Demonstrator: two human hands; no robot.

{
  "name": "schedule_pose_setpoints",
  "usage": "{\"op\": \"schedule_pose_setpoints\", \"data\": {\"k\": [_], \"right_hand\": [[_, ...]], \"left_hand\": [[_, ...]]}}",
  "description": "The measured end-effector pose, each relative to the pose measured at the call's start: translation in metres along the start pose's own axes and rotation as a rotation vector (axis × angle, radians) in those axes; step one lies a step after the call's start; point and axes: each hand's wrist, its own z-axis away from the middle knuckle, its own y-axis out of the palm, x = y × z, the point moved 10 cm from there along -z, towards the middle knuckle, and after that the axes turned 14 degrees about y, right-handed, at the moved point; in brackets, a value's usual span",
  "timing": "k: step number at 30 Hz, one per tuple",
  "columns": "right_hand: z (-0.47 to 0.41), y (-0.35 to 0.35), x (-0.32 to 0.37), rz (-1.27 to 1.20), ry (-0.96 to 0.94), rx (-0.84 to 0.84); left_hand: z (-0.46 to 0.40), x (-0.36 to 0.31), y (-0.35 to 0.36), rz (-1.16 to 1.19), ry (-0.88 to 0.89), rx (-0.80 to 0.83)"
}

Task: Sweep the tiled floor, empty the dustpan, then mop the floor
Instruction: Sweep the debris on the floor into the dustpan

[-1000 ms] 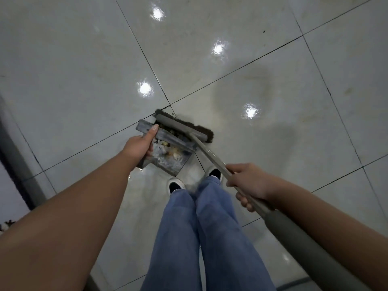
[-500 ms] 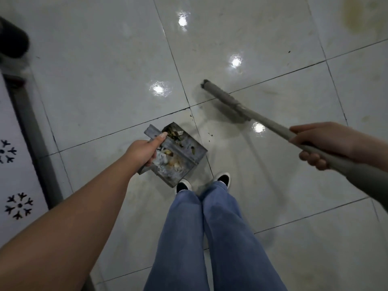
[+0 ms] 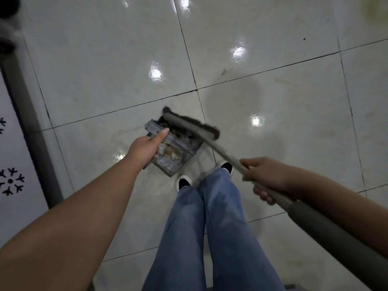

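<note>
A grey dustpan [image 3: 176,156] holding scraps of litter sits low over the glossy white tiled floor [image 3: 105,66], just ahead of my shoes. My left hand [image 3: 144,148] grips its handle bar, thumb stretched along the bar. A grey broom [image 3: 190,126] with dark bristles lies across the dustpan's far mouth, its head blurred by motion. My right hand [image 3: 265,178] is curled round the broom's thin shaft, just above the thicker grey sleeve of the handle [image 3: 336,238].
My legs in blue jeans [image 3: 210,238] and two white-and-black shoes [image 3: 183,181] stand right behind the dustpan. A grey door threshold [image 3: 31,131] runs along the left, with a white patterned surface [image 3: 10,181] beyond it. Small dark specks [image 3: 304,39] lie on the far right tiles.
Half a second ago the broom was stretched out over the far tiles; it has swung back to the dustpan's mouth. My right hand came closer in. The left hand kept holding the dustpan.
</note>
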Motion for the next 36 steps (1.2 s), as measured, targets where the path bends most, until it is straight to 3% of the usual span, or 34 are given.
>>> {"op": "schedule_pose_setpoints", "data": {"k": [3, 9, 16, 21, 25, 31, 36], "right_hand": [[0.020, 0.012, -0.013, -0.097, 0.016, 0.054], [0.059, -0.044, -0.035, -0.339, -0.007, -0.096], [0.043, -0.128, 0.016, -0.278, -0.040, -0.321], [0.013, -0.158, 0.054, -0.277, -0.051, -0.362], [-0.018, -0.123, 0.048, -0.261, 0.034, -0.248], [-0.014, -0.024, -0.017, -0.007, 0.026, -0.173], [0.017, -0.006, -0.044, -0.037, 0.005, -0.214]], "left_hand": [[0.007, 0.005, 0.001, 0.016, 0.008, 0.009], [0.019, 0.016, -0.017, -0.012, 0.045, 0.009], [0.031, 0.016, -0.019, -0.029, 0.035, 0.070], [0.030, 0.017, -0.014, -0.105, 0.004, 0.051], [0.030, 0.021, -0.011, -0.091, -0.001, 0.009], [0.037, 0.047, -0.034, -0.101, -0.037, -0.020], [0.040, 0.058, -0.045, -0.143, -0.021, 0.007]]}}
